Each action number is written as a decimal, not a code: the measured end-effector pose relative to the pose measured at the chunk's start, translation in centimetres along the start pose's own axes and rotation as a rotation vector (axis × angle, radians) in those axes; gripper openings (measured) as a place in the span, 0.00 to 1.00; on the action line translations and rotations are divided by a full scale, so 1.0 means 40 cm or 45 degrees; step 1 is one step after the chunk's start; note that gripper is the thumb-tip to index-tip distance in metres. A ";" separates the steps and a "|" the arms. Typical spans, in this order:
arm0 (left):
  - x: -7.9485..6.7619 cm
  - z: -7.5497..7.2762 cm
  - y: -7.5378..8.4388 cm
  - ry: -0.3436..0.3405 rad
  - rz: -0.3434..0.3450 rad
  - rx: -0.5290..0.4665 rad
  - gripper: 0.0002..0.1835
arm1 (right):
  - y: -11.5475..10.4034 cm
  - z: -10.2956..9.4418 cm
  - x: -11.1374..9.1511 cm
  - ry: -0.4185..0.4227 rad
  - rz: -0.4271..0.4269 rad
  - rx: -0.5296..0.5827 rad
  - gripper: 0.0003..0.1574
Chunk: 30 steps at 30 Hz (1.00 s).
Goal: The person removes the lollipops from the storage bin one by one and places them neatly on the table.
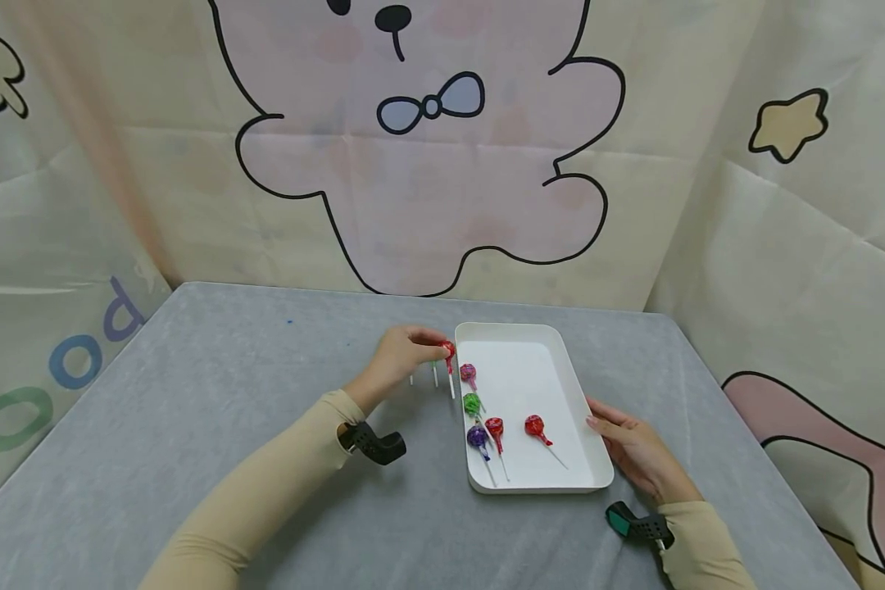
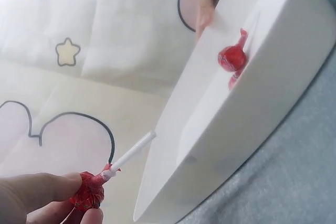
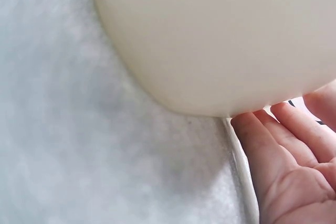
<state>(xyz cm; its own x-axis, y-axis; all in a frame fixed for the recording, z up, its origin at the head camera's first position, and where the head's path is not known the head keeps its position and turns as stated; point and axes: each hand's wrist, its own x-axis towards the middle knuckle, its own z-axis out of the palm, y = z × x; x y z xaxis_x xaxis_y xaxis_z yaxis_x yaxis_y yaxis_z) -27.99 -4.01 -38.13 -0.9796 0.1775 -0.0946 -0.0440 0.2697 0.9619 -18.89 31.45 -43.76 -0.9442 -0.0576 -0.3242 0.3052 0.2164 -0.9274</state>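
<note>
In the head view my left hand point(image 1: 406, 356) pinches a red-wrapped lollipop point(image 2: 89, 191) by its round head, close outside the left wall of a white tray point(image 1: 553, 360). Its white stick points down. Inside the tray lie a pinkish-purple lollipop point(image 1: 468, 373), a green lollipop point(image 1: 472, 404), a purple lollipop point(image 1: 477, 437) and two red ones, one of them a red lollipop point(image 1: 534, 425) farther right. My right hand point(image 1: 637, 451) touches the tray's right side; its fingers point(image 3: 262, 145) look fairly straight against the outer wall.
Just behind my left hand, a white stick point(image 1: 436, 377) with a bit of green and another stick point(image 1: 411, 380) show, mostly hidden. The grey cloth-covered table point(image 1: 265, 393) bears the tray. A printed curtain point(image 1: 428, 205) stands along the table's back and sides.
</note>
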 end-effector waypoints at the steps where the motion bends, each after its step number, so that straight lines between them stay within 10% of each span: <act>1: 0.000 -0.007 -0.001 0.007 -0.003 0.009 0.13 | 0.000 0.000 0.000 0.000 -0.001 0.001 0.43; 30: 0.030 -0.171 -0.055 0.075 -0.008 0.179 0.17 | 0.008 -0.001 0.002 -0.010 -0.009 0.020 0.44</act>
<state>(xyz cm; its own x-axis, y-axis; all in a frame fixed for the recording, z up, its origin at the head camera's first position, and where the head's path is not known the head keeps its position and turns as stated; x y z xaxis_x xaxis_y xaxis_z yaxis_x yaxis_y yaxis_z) -30.42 -10.88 -38.62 -0.9893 0.1207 -0.0814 -0.0264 0.4014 0.9155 -18.87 31.56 -44.08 -0.9454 -0.0666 -0.3189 0.3004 0.2006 -0.9325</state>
